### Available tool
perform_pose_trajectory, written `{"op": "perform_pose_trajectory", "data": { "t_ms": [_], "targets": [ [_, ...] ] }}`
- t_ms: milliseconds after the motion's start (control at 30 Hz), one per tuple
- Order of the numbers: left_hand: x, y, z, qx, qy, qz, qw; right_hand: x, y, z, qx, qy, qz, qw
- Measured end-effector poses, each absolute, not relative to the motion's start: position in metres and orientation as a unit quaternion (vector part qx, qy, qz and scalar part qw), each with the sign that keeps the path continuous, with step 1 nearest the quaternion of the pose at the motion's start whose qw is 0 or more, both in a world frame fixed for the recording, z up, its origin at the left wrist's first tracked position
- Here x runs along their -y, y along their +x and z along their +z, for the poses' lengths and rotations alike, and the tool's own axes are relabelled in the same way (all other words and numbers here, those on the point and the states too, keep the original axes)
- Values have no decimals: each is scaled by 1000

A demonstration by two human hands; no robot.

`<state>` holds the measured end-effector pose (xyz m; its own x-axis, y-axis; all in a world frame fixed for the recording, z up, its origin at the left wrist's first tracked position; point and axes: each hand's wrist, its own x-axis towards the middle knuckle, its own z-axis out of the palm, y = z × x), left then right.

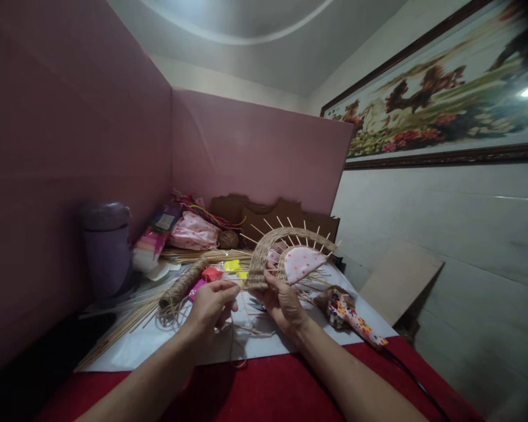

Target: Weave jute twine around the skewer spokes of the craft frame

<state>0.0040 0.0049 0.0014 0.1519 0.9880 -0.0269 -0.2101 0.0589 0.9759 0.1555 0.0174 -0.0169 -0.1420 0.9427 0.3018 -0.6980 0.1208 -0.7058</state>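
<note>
A half-round woven piece (264, 249) has a twine band, thin sticks fanning out past its edge, and a pink dotted fabric centre (301, 264). My right hand (286, 305) grips its lower edge, thumb in front and fingers partly hidden behind. Just left of that edge, my left hand (213, 305) is closed in a pinch on what looks like a thin strand of twine. Loose twine (237, 351) hangs and loops beneath the hands. A roll of brown twine (185, 284) lies to the left. Partly hidden by my right hand, dark scissor-like blades (257, 306) rest on the white sheet.
Thin sticks (118, 334) and small red (212, 274) and yellow packets (232, 265) lie on the white sheet (127, 354). A flower-patterned glue gun (354, 319) with a cord sits at right. A purple container (108, 249), fabric bundle (194, 230) and cardboard (273, 214) stand behind.
</note>
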Motion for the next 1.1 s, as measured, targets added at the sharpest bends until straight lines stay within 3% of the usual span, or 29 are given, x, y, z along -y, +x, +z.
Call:
{"op": "perform_pose_trajectory", "data": {
  "t_ms": [533, 700, 1100],
  "targets": [
    [-8, -4, 11, -394, 455, 429, 673, -27, 174, -10, 371, -193, 671, 613],
    [-9, -2, 6, -339, 453, 458, 686, -27, 176, -8, 326, -189, 691, 617],
    [-14, -2, 3, -423, 460, 473, 621, -30, 178, -6, 358, -213, 654, 631]
  ]
}}
